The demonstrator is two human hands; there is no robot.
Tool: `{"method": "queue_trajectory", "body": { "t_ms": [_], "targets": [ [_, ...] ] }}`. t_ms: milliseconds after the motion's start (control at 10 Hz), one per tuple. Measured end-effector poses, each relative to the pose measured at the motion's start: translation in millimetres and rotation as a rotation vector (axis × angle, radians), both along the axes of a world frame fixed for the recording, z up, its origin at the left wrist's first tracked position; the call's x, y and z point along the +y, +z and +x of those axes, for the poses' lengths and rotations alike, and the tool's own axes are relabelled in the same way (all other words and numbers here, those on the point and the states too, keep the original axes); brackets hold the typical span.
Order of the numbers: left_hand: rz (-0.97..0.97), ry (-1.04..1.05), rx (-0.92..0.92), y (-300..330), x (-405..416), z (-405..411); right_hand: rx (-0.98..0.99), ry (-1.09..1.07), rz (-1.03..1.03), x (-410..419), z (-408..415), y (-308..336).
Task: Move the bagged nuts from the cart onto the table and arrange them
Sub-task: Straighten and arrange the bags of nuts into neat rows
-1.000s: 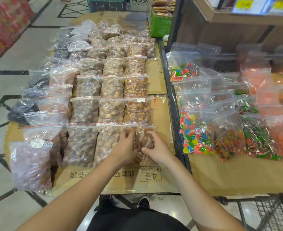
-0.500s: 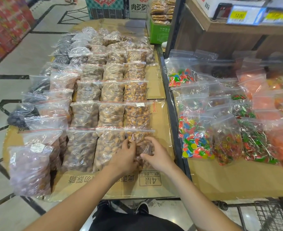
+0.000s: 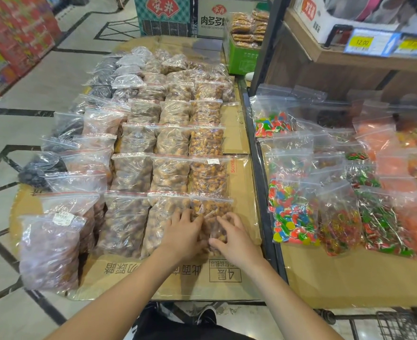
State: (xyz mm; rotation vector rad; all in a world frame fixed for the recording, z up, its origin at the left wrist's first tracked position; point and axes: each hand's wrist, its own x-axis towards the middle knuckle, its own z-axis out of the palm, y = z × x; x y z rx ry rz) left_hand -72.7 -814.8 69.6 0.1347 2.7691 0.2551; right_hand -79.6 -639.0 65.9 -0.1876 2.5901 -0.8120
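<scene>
From the head view, both hands work the nearest clear zip-top bag of golden-brown nuts (image 3: 211,212), which lies on the cardboard-covered table (image 3: 243,182) at the front of the right-hand column. The left hand (image 3: 183,235) lies on the bag's left side with fingers spread fairly flat, while the right hand (image 3: 232,238) curls its fingers and thumb onto the right edge, probably to square it with the bags behind. Bare cardboard remains to the right and in front; a dark metal rail (image 3: 259,168) bounds that side, beyond it bags of coloured candy (image 3: 292,217). The wire cart (image 3: 394,325) sits low right.
</scene>
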Motion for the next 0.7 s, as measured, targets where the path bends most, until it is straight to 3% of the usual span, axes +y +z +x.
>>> {"method": "queue_trajectory", "body": {
  "t_ms": [200, 400, 700],
  "targets": [
    [-0.030, 0.013, 0.030, 5, -6, 1, 0.113, 0.073, 0.078, -9, -7, 10],
    [-0.066, 0.081, -0.007, 12, -14, -1, 0.035, 0.158, 0.223, -23, -7, 6],
    [0.008, 0.136, 0.157, 55, -52, -9, 0.208, 0.024, 0.210, -40, -9, 60]
  ]
}}
